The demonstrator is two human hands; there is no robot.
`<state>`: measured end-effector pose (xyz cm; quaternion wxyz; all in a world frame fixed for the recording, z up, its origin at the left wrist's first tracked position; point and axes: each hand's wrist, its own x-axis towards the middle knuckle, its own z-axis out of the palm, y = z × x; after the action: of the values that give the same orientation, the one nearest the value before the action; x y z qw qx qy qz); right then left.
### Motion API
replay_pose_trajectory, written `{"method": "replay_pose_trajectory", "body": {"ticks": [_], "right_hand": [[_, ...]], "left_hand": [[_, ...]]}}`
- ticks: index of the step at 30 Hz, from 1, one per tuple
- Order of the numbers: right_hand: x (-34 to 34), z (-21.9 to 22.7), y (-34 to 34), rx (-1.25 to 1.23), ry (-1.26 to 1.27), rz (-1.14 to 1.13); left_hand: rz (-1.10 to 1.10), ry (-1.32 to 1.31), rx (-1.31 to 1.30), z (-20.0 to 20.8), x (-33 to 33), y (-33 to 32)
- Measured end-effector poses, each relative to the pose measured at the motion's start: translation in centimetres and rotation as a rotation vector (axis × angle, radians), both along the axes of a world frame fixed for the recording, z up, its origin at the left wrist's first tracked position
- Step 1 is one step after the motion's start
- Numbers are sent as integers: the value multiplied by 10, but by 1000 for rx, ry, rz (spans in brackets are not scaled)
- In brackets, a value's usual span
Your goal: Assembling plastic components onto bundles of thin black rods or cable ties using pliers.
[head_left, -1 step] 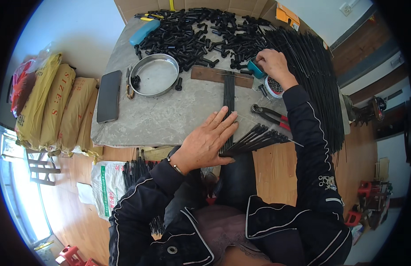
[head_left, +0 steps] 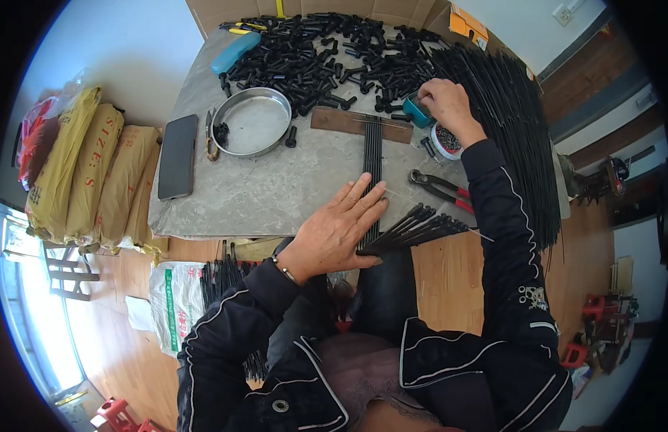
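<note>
My left hand lies flat, fingers spread, on a row of thin black rods laid side by side on the grey table. A fanned bundle of black rods sticks out to the right from under its palm, at the table's front edge. The far ends of the row butt against a brown wooden strip. My right hand reaches to the far side, fingers curled on a small teal box beside a round tin of small dark parts.
Red-handled pliers lie right of the rods. A round metal pan, a dark phone and a heap of black plastic pieces fill the left and back. Long black rods cover the right side. Yellow sacks stand at the left.
</note>
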<state>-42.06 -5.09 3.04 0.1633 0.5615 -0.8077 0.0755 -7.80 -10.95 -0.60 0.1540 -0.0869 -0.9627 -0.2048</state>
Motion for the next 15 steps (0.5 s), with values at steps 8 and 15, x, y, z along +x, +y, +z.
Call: {"method": "replay_pose_trajectory", "body": {"ticks": [8, 15], "right_hand": [[9, 13, 11, -307, 25, 11], [73, 2, -10, -189, -132, 364]], "left_hand": [[19, -15, 22, 0, -2, 3], [39, -10, 2, 0, -1, 2]]}}
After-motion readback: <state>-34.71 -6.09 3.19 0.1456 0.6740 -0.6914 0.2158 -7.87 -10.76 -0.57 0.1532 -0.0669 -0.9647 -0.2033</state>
